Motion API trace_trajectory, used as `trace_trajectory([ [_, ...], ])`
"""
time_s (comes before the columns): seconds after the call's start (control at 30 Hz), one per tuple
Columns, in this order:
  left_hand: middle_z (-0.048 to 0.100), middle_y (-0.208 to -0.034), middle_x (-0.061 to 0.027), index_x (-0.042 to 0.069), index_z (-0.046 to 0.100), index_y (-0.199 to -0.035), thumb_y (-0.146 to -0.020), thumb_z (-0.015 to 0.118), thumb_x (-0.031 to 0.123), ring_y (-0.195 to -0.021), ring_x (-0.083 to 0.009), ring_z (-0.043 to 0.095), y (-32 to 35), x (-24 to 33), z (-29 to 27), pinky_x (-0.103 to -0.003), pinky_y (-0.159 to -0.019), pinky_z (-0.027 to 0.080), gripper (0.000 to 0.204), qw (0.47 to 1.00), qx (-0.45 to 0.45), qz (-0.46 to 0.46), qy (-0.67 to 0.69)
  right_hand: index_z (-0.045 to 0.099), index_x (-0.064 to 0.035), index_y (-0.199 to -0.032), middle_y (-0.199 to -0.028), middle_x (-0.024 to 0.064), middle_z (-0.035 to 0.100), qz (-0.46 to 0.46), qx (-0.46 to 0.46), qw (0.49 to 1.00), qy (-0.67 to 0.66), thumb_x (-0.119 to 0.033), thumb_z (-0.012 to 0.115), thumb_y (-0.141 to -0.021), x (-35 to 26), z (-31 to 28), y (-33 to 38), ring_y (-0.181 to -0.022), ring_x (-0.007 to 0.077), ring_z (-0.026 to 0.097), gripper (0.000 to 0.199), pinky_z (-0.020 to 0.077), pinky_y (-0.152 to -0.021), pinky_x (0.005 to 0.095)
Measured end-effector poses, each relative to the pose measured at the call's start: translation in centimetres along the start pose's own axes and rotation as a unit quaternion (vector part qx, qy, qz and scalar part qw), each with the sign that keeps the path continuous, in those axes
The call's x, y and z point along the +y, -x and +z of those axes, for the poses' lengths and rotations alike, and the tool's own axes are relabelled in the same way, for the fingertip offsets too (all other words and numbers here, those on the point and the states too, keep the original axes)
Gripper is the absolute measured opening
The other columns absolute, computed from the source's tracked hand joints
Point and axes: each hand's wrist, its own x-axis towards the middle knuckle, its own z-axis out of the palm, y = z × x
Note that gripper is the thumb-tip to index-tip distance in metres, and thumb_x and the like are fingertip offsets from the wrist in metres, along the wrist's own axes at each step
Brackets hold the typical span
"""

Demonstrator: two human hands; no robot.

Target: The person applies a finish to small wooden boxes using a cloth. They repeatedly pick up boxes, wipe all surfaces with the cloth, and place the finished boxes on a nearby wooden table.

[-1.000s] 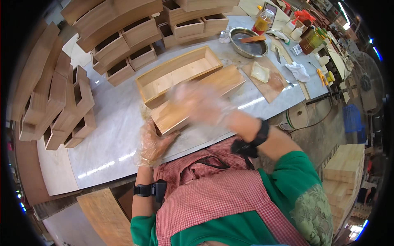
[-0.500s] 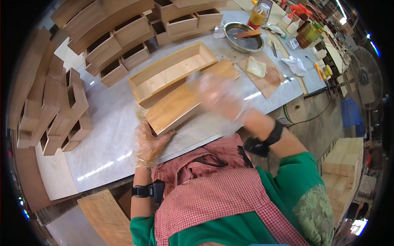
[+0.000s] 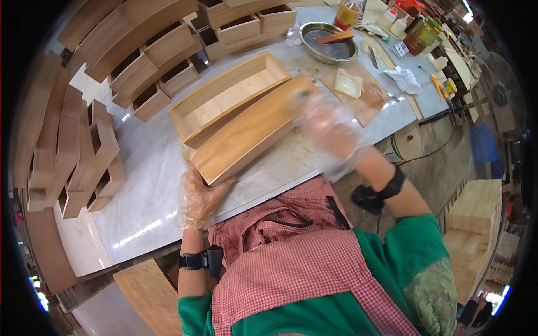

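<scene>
A long wooden box (image 3: 246, 126) lies at a slant on the table, a smooth, glossy honey-coloured face upward. My left hand (image 3: 200, 196), in a clear plastic glove, grips its near left end, the thumb along the front side. Over the far right end is my right hand (image 3: 330, 124), also gloved and smeared by motion. At its fingertips a small dark greenish thing touches the wood; its kind is too blurred to tell. Directly behind stands an open wooden drawer box (image 3: 227, 106), hollow side up, close against the first.
Stacked wooden drawer units (image 3: 148, 67) fill the back left, with more (image 3: 73, 151) along the left. A metal bowl (image 3: 329, 53) with a wood strip stands at the back right, near a small white dish (image 3: 348, 83), a white cloth (image 3: 404, 80) and bottles (image 3: 423, 36).
My right hand has swept rightward along the box's upper face, from its middle to its far right end. The left hand keeps its grip at the left end.
</scene>
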Motion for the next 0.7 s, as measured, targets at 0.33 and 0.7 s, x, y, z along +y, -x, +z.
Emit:
trace_trajectory([
  [0.33, 0.075, -0.107, -0.0172, -0.006, 0.057, -0.126, -0.071, 0.092, 0.016, -0.098, -0.0226, 0.071, 0.2, -0.3, -0.3, -0.036, -0.087, 0.056, 0.068, 0.999, -0.003, -0.036, 0.017, 0.06, -0.0035, -0.118, -0.094, 0.0083, 0.065, 0.125, -0.019, 0.971, -0.203, -0.002, 0.053, -0.088, -0.9, 2.0, 0.1, -0.083, 0.0282, 0.065, 0.03, 0.0554, -0.07, 0.0351],
  [0.7, 0.076, -0.104, -0.0163, -0.005, 0.059, -0.124, -0.071, 0.091, 0.018, -0.094, -0.0269, 0.073, 0.0, -0.9, 0.1, -0.036, -0.084, 0.058, 0.066, 1.0, 0.019, 0.004, 0.012, 0.063, 0.0008, -0.118, -0.108, 0.0155, 0.066, 0.004, -0.066, 0.982, -0.178, -0.009, 0.062, -0.084, 3.7, 4.6, -5.0, -0.099, 0.0327, 0.066, 0.035, 0.0557, -0.087, 0.0406],
])
